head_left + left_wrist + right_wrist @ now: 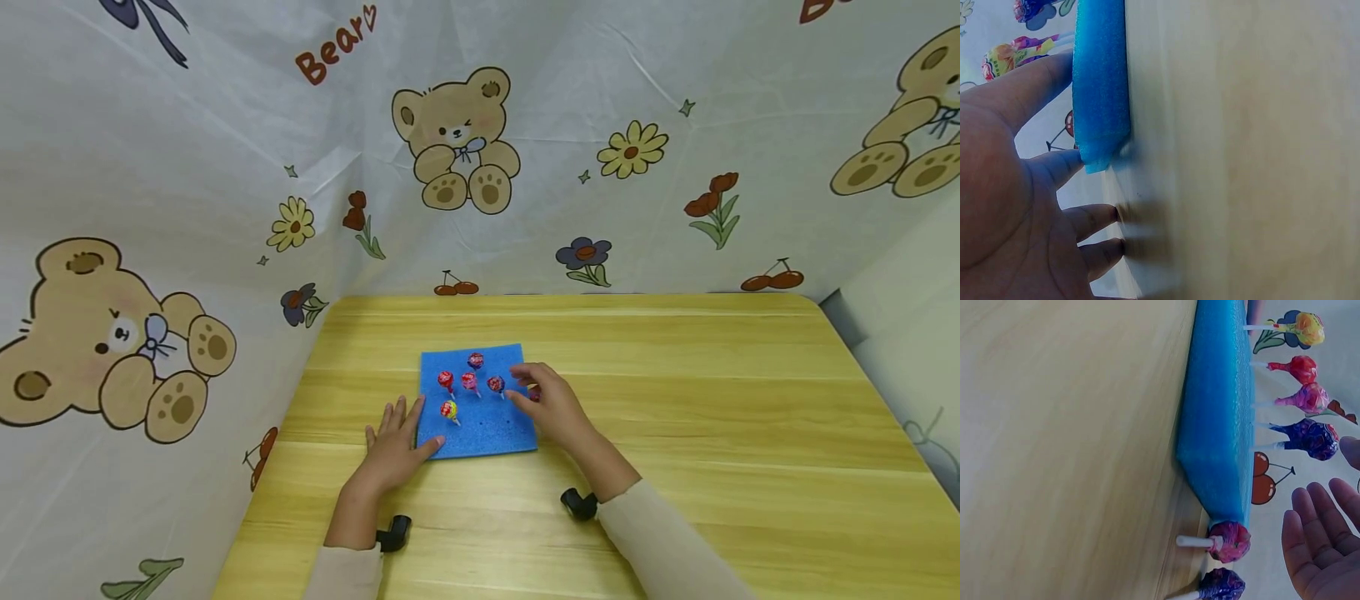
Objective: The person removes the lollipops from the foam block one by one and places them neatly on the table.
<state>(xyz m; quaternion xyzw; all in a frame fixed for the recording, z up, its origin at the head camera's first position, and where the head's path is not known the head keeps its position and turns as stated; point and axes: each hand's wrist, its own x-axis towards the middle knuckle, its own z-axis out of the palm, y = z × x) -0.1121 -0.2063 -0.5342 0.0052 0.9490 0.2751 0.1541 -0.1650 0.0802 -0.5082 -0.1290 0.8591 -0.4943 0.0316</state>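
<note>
A blue foam block [487,437] lies flat on the table, with several wrapped lollipops standing in it by their sticks. Among them are a yellow lollipop [448,410], a red one [446,380], a pink one [469,381] and a dark blue one [496,384]. My left hand [396,450] has its fingers spread, with thumb and forefinger against the block's left side and front corner. Over the block's right edge, close to the dark blue lollipop, my right hand [553,404] holds nothing, its thumb and fingers apart.
Beside the block's right side lie a pinkish-red lollipop [1230,542] and a purple-blue lollipop [1222,584], mostly hidden under my right hand in the head view. Small holes dot the foam's front part. A bear-print cloth [525,242] hangs behind the wooden table [712,400].
</note>
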